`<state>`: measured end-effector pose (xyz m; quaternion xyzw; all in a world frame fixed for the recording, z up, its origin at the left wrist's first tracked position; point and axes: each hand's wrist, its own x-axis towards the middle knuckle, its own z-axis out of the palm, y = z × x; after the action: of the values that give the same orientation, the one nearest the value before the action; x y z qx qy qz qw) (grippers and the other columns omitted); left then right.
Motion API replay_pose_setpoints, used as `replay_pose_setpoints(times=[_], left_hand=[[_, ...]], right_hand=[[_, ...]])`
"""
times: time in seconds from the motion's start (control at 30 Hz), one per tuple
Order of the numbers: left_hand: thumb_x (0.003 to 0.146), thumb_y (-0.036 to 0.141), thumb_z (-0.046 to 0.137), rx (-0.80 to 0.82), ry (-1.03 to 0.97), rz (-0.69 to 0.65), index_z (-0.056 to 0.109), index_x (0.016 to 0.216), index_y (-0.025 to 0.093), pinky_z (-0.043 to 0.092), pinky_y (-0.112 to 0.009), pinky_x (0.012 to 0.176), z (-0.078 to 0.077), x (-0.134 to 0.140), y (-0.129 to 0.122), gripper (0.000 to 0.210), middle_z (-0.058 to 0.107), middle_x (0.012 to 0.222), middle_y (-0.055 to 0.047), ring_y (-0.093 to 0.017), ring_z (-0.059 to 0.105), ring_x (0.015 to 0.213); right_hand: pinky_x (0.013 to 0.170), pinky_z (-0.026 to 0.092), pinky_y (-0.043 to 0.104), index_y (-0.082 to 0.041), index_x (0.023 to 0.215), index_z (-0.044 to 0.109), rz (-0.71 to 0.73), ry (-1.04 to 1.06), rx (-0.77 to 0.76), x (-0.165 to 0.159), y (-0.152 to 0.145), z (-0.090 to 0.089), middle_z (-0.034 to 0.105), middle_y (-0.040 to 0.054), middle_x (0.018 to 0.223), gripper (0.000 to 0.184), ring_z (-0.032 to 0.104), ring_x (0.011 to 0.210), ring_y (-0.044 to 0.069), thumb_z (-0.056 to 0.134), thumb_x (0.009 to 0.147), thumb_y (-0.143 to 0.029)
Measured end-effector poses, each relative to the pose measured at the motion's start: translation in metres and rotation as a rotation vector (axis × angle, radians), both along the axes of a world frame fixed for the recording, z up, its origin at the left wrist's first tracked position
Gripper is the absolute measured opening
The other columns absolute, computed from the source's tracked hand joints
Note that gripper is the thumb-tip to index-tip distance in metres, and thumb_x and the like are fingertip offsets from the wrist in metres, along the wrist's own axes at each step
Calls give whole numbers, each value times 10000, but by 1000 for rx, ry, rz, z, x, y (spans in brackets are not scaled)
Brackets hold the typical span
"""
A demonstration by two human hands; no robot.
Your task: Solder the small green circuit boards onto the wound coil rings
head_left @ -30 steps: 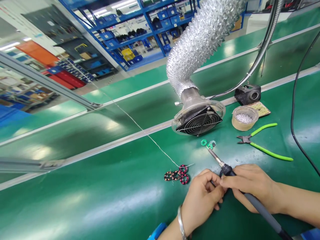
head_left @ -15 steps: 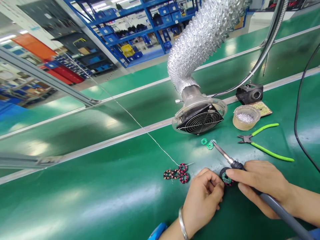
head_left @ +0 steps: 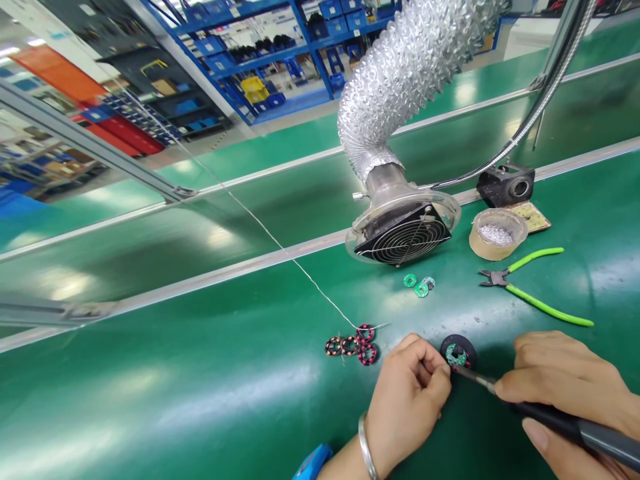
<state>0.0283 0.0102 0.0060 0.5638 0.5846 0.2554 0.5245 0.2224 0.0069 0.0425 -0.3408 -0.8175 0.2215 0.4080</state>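
Note:
My right hand (head_left: 570,383) grips a soldering iron (head_left: 537,408) with a dark handle. Its metal tip reaches the lower edge of a green ring-shaped circuit board (head_left: 456,356), which sits on a round black part (head_left: 469,344) with some red showing at its rim. On the near left side of that part, my left hand (head_left: 407,397) is closed, thumb and fingertips pinched together at its edge; whatever they hold is hidden. Left of this hand lie several small copper-wound ring coils (head_left: 367,354). A thin strand of solder wire (head_left: 320,291) runs down to them.
A fume extractor (head_left: 405,237) on a silver duct hangs over loose green ring boards (head_left: 421,290). To the right are green-handled cutters (head_left: 537,310), a tub of shiny metal bits (head_left: 495,240), a sponge tray (head_left: 534,217) and a black iron holder (head_left: 505,185).
The soldering iron has swung down, its tip going from near the loose boards to the round part. My right hand has shifted right, uncovering the board; my left hand has stayed almost still.

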Motion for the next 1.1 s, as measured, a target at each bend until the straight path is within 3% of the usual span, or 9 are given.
replay_pose_setpoints(times=[0.53, 0.73, 0.83, 1.1], left_hand=[[805, 178, 517, 65, 51, -14, 540, 654, 163, 421, -190, 464, 1, 0, 0, 153, 521, 721, -6, -74, 491, 509], [799, 163, 515, 46, 42, -9, 530, 650, 165, 426, -192, 469, 0, 0, 1, 150, 510, 707, 1, -74, 495, 507], [800, 165, 516, 41, 34, -8, 528, 653, 165, 427, -194, 464, 1, 0, 1, 148, 505, 705, 4, -74, 507, 502], [780, 172, 539, 11, -11, -31, 517, 731, 174, 383, -198, 428, -2, -2, -3, 54, 486, 737, 22, -67, 508, 469]], right_hand=[[544, 479, 329, -209, 936, 551, 51, -51, -10, 6, 0, -1, 608, 26, 639, 202, 610, 564, 184, 418, 834, -96], [548, 503, 303, -210, 941, 594, -19, -40, 51, 10, 3, 8, 622, 11, 633, 145, 634, 588, 177, 483, 865, -157], [568, 522, 299, -214, 1018, 619, -55, -71, 73, 12, 5, 6, 653, 27, 702, 205, 663, 667, 197, 523, 844, -162], [494, 487, 260, -177, 1229, 528, -16, 77, 142, 1, 19, -11, 642, -1, 695, 408, 584, 523, 132, 465, 846, -52]])
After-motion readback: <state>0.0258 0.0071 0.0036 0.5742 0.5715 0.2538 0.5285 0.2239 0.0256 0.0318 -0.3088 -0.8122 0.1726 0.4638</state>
